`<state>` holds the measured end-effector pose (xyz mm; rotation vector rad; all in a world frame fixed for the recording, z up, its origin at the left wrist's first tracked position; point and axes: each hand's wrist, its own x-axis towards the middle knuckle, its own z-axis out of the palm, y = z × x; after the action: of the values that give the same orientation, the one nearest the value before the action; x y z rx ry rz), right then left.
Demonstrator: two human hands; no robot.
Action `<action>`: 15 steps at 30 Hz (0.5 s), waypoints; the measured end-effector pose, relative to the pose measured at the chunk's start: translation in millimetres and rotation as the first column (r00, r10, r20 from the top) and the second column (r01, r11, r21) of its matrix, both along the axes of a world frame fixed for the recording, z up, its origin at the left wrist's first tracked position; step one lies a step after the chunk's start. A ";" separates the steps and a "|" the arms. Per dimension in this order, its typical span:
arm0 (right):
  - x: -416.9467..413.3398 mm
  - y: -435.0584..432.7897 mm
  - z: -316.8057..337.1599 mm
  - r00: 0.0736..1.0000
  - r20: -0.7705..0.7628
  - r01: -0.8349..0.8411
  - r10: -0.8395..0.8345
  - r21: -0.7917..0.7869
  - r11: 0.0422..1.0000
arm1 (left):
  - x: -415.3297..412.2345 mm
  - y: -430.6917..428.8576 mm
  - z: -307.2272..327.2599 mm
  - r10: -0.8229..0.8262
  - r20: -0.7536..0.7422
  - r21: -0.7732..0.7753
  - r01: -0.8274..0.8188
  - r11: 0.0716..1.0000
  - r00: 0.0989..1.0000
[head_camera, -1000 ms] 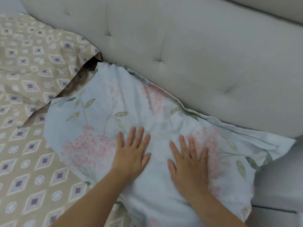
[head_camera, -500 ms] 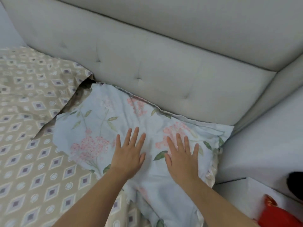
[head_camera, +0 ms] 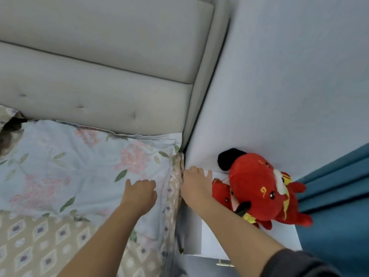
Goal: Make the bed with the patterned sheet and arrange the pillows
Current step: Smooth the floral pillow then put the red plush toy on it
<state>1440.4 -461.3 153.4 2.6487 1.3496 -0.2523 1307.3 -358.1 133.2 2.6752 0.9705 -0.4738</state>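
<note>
Where the pillow (head_camera: 79, 170) is lying: along the headboard (head_camera: 99, 96), long axis running left-right.
Left hand (head_camera: 139, 193): nearer, curling onto its right end; grip unclear.
Right hand (head_camera: 196, 186): resting straight-fingered beside the sheet (head_camera: 40, 246).

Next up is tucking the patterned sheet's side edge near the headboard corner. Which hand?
Right, probably. The right hand sits directly beside the side edge of the patterned sheet, while the left hand rests on the floral pillow, farther inboard.
</note>
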 end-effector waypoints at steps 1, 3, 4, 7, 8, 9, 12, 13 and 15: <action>8.7 -13.2 0.9 0.999 0.018 0.029 -0.029 -0.006 1.000 | 12.6 -12.8 -2.5 -0.012 0.012 -0.036 0.013 0.999 1.000; 31.0 -41.3 8.2 0.994 0.055 0.096 -0.095 -0.024 0.995 | 45.7 -37.4 -3.0 -0.039 0.073 -0.063 0.043 0.997 0.997; 43.5 -54.5 13.6 0.988 0.077 0.136 -0.133 -0.031 0.990 | 63.0 -46.9 -1.1 -0.053 0.108 -0.064 0.060 0.996 0.993; 81.1 -90.8 28.9 0.956 0.137 0.267 -0.261 -0.028 0.963 | 112.0 -69.4 6.9 -0.025 0.211 -0.191 0.066 0.979 0.977; 92.6 -102.5 32.1 0.939 0.135 0.321 -0.317 -0.014 0.947 | 127.8 -77.5 10.0 0.013 0.234 -0.269 0.052 0.962 0.972; 104.6 -113.3 32.5 0.921 0.114 0.377 -0.374 -0.012 0.926 | 142.4 -85.3 11.6 0.051 0.238 -0.350 0.037 0.936 0.970; 130.2 -136.3 23.2 0.871 0.003 0.490 -0.491 -0.086 0.868 | 174.1 -110.6 9.1 0.180 0.225 -0.563 -0.023 0.826 0.958; 134.1 -139.3 19.3 0.868 -0.001 0.494 -0.497 -0.104 0.863 | 181.2 -118.6 5.0 0.198 0.212 -0.607 -0.029 0.794 0.957; 141.3 -140.9 7.3 0.878 0.017 0.478 -0.479 -0.096 0.873 | 191.4 -130.4 -5.5 0.220 0.202 -0.660 -0.034 0.750 0.954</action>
<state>1581.7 -602.2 160.7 2.8542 0.6331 -0.3732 1498.6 -488.5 127.7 1.9550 0.7232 -0.3250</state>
